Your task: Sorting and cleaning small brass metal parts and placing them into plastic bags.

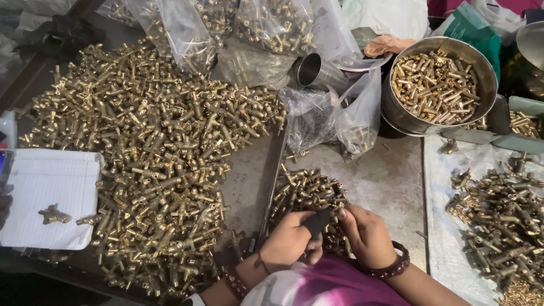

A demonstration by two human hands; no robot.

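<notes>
Head view: dark tool [316,222] upright-tilted between left hand [290,241], right hand [367,235].

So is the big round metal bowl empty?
No, the round metal bowl at the top right is filled with small brass pieces almost up to its rim.

Brass fittings [153,141]: showing gold-yellow, glinting. Round tin [486,73]: showing grey steel, gold pieces inside. Small cup [315,71]: shining silver. Bags [340,113]: showing clear, colourless. Notebook [45,192]: showing white, faint ruled lines. Tool [316,222] between hands: showing black. Garment [334,286]: showing magenta and white, blotched. Bracelet [396,266]: showing dark brown beads. Worktop [385,181]: showing dull grey.
</notes>
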